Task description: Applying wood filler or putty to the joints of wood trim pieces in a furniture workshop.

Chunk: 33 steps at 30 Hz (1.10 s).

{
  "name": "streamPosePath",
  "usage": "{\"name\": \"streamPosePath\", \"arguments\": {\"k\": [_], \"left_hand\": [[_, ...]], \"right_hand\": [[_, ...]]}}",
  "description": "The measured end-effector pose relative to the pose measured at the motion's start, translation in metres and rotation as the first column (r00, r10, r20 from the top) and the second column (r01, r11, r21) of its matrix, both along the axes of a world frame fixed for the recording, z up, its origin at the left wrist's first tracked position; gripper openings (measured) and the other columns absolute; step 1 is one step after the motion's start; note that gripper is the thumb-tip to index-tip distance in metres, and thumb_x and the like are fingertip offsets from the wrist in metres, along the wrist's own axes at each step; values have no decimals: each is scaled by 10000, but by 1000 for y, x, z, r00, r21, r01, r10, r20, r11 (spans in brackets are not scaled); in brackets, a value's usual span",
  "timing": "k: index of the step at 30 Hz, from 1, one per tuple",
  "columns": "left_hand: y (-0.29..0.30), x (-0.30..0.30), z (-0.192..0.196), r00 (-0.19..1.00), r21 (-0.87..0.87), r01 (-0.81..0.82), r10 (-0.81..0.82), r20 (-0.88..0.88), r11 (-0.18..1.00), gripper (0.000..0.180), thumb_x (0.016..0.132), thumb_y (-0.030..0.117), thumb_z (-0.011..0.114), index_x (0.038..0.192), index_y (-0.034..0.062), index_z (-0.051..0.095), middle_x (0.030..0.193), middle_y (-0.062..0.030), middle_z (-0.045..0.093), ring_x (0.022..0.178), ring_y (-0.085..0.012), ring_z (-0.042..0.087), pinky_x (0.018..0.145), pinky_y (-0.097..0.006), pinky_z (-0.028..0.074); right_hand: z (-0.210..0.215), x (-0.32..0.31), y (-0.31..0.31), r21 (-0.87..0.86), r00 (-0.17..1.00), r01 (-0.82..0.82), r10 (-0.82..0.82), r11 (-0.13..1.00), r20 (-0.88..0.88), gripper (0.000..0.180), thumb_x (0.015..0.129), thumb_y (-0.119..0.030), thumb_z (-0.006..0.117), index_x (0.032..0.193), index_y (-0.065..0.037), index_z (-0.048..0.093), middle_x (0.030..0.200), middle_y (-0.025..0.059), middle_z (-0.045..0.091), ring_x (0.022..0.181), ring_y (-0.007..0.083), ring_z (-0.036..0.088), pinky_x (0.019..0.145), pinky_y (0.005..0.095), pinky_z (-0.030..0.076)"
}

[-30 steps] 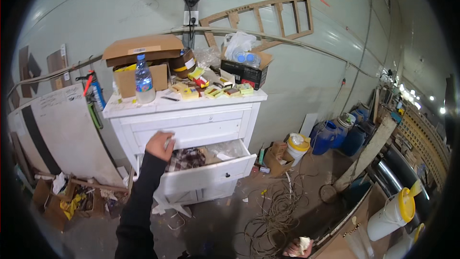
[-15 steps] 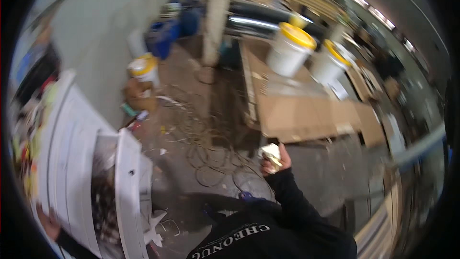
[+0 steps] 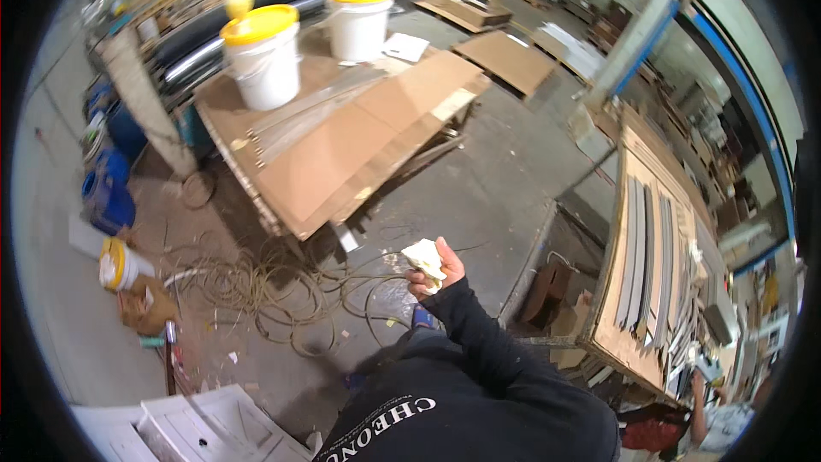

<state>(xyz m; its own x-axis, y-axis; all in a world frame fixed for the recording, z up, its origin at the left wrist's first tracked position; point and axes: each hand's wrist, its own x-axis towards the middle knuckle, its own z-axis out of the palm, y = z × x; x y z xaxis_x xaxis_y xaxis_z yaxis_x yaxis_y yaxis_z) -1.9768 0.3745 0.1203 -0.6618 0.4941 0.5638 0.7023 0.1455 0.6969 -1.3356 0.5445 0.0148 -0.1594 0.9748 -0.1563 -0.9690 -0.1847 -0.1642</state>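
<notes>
The person's right hand (image 3: 443,270), reaching out from a black sleeve (image 3: 479,325), is closed around a crumpled cream-coloured wad (image 3: 422,258) (cloth or paper, the view does not settle which), held up between thumb and fingers. Whether the left hand is spread or closed cannot be told. At the lower left stands a white chest of drawers (image 3: 218,428). Beyond the wad, loose coils of brownish hose or cable (image 3: 282,291) lie on the grey floor (image 3: 496,171). Farther off, a table topped with brown cardboard (image 3: 342,162) bears two white buckets (image 3: 267,73) with yellow lids; past it, flat boards (image 3: 462,10) lie stacked.
</notes>
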Motion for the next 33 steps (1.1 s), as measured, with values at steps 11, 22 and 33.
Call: {"name": "streamPosePath", "arguments": {"k": [11, 22, 33], "left_hand": [[237, 618, -51, -134, 191, 982, -732, 668, -6, 69, 807, 1, 587, 858, -40, 564, 736, -74, 566, 551, -123, 558, 519, -231, 495], [233, 815, -40, -426, 304, 891, -390, 816, -338, 137, 798, 24, 614, 901, 24, 523, 709, -85, 602, 564, -165, 621, 526, -272, 530], [305, 1025, -88, -459, 482, 800, 153, 875, -356, 376, 795, -97, 555, 1159, -25, 489, 902, -126, 628, 767, -230, 659, 642, -292, 575]], "right_hand": [[-27, 226, -100, 203, 854, 518, -517, 831, -63, 532, 877, -533, 438, 1148, -79, 501, 909, 83, 558, 672, 213, 477, 512, 318, 394], [-22, 278, -223, 115, 330, 941, -936, 317, -121, 445, 901, -513, 417, 1102, -133, 532, 769, 69, 503, 659, 176, 435, 552, 297, 365], [-41, 416, -150, 67, 252, 967, -966, 248, -58, 432, 902, -505, 417, 1091, -133, 530, 745, 64, 486, 644, 169, 418, 531, 290, 344]]}}
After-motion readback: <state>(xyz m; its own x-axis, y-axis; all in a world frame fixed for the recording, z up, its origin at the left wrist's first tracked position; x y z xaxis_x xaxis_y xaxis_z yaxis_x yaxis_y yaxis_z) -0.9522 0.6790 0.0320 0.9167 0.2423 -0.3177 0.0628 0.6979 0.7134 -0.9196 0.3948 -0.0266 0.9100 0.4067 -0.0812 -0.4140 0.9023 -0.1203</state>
